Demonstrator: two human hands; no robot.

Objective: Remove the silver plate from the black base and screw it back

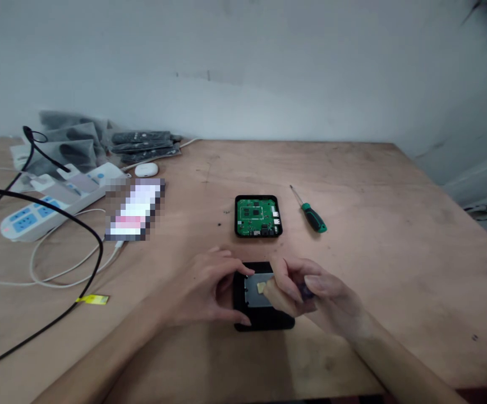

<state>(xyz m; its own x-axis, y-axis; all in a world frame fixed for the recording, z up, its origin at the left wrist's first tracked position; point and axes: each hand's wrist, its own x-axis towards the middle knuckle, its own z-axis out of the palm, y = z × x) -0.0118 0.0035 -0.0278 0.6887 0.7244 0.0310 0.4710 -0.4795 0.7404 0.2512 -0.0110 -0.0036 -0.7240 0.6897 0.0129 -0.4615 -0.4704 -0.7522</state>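
My left hand [203,286] grips the left side of a black plastic cover [264,321], thumb at the near edge and fingers at the far edge. A grey metal plate [254,297] with a small yellowish pad [261,288] is set in the cover. Over the cover's right part, my right hand [311,289] is closed in a pinch; something small and dark shows between its fingers, too hidden to name. Just beyond lies an open black case [237,224] holding a green circuit board [252,212]. A green and black screwdriver [312,217] rests to its right.
At left are a white power strip [28,221] with plugged-in adapters, a phone [136,210] with a charging cable, and a white earphone case [146,169]. Bagged black items [142,145] lie by the wall. A black cable [101,247] with a yellow tag [96,299] crosses the table.
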